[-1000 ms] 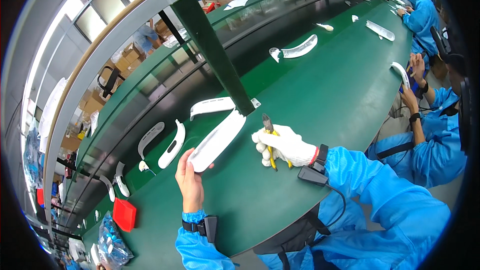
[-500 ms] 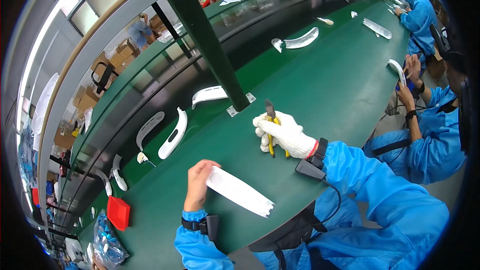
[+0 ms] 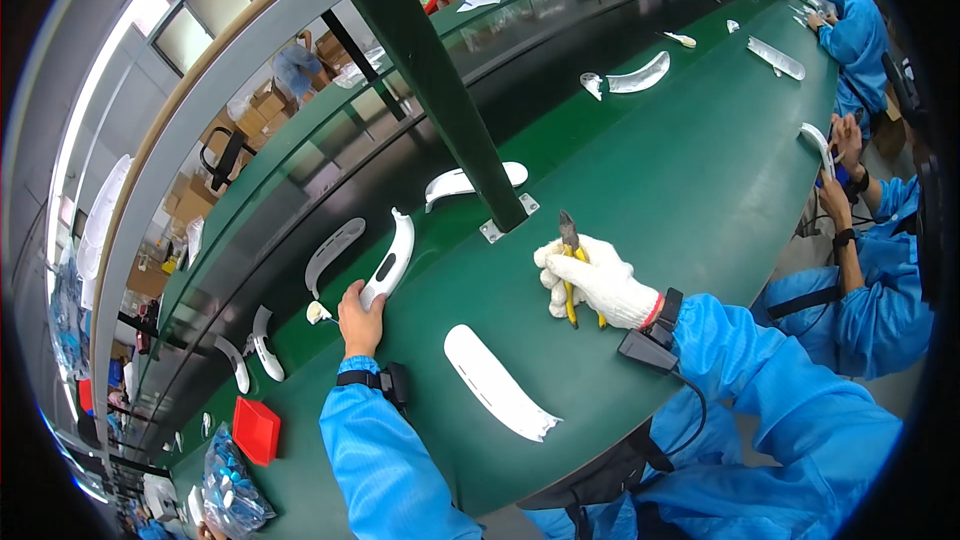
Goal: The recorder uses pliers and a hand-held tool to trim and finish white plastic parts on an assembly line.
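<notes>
My bare left hand has its fingers and thumb closed around the near end of a curved white plastic part with a dark slot. In my white-gloved right hand is a pair of cutting pliers, yellow-handled, jaws pointing away from me. A long white plastic piece with a jagged near end lies on the green table between my hands, touched by neither. Just left of my left hand sits a small white piece with a wire.
A green post rises from the table ahead. More curved white parts lie along the green conveyor strip. A red bin and a plastic bag are at left. Co-workers in blue sit at right, one handling a white part.
My left hand has let go of the long white piece, leaving it on the table, and has reached forward and left to the slotted part. My right hand still holds the pliers.
</notes>
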Demonstrator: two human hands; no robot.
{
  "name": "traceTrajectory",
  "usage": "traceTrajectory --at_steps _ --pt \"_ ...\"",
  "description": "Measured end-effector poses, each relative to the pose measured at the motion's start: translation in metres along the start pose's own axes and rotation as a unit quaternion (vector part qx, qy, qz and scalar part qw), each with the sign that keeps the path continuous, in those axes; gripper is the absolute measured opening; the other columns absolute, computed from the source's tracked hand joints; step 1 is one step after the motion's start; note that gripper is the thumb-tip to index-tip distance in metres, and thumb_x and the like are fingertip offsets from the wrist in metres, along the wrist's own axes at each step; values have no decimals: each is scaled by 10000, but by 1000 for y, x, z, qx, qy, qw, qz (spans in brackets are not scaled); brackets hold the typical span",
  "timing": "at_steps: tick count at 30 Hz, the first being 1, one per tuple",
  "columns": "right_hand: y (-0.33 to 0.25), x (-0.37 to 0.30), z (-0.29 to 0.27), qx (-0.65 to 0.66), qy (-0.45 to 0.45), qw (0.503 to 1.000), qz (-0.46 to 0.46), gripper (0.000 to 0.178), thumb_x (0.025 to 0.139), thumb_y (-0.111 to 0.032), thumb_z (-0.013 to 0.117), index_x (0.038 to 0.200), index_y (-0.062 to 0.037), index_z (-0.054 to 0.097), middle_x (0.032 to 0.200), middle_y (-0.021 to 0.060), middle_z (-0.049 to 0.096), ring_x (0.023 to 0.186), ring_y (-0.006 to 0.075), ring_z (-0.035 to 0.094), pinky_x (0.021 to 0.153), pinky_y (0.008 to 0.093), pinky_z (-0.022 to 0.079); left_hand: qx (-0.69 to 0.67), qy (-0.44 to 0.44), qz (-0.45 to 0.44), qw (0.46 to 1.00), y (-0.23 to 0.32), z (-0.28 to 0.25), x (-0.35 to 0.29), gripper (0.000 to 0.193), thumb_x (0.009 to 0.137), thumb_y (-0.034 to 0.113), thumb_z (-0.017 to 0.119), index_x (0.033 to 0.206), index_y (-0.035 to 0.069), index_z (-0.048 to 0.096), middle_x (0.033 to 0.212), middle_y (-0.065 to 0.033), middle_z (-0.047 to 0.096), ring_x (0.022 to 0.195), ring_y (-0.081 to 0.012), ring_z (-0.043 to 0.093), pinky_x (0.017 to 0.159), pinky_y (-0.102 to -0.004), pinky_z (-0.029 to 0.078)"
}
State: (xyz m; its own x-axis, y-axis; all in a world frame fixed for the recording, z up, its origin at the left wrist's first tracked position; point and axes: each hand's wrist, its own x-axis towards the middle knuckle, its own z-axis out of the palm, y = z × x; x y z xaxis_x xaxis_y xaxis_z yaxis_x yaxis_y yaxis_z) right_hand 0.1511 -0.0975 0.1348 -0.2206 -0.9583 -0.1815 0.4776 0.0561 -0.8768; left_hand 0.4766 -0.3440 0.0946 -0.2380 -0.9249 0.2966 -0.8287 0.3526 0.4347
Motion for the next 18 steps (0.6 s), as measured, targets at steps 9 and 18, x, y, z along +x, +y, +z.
traceTrajectory --at_steps 9,18 --pt "-3 2 -6 16 -1 1000 5 193 993 -156 598 1103 1 579 839 77 610 601 154 614 584 341 569 -40 67 78 994 21 3 12 322 826 94 732 1130 20 655 1023 -149 638 1013 -347 597 901 -435 478" --pt "1 3 -4 14 -10 1000 1 193 993 -146 599 1109 7 577 838 75 604 608 150 609 587 334 567 -19 104 197 975 43 -9 -50 158 768 -76 675 899 6 641 959 -132 652 922 -344 626 824 -421 507"
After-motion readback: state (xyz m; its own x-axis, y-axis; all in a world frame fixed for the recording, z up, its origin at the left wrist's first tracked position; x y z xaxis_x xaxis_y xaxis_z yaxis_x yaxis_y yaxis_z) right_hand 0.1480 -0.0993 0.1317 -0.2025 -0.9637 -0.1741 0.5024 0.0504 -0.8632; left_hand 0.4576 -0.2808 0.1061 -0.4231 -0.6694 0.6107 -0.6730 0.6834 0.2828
